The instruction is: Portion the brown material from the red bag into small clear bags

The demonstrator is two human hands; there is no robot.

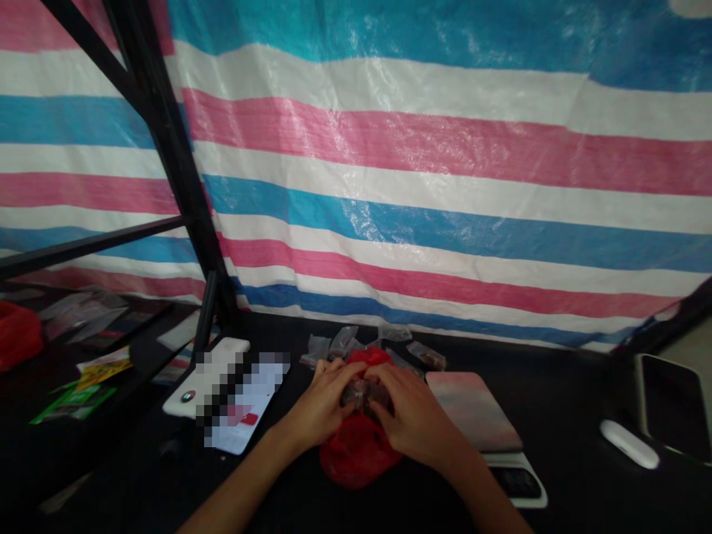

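grip: my left hand [321,394] and right hand [412,408] are pinching a clear packet [359,397] at the red bag [359,454] | scale [475,412]: sitting right of bag

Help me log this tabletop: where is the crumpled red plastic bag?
In the head view, the red bag is low centre, partly beneath the left hand and right hand, left of the flat white pinkish-topped device.

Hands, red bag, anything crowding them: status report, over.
Left hand and right hand together over red bag, grip unclear. Brownish item, seemingly in clear plastic, between the hands. Small clear packets close behind bag.
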